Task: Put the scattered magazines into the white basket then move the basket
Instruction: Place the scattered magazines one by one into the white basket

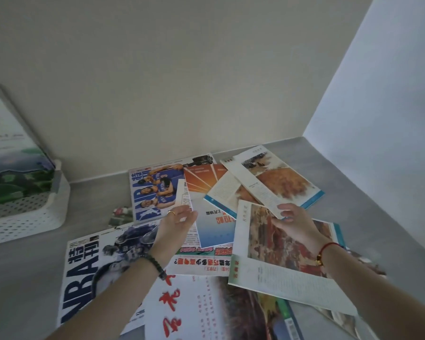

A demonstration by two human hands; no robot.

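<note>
The right hand point(295, 224) fingers are pinching a magazine corner point(277, 212); the left hand point(179, 220) fingers are closing on a page edge point(183, 196), grip unclear. Scattered magazines point(199, 263) are overlapping beneath, cut off below. The white basket point(30, 214) is sitting far left on the bench point(93, 200).

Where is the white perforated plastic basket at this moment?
In the head view the white perforated plastic basket stands at the far left of the grey table, near the wall, already holding a green-covered magazine, left of the scattered magazines.
</note>
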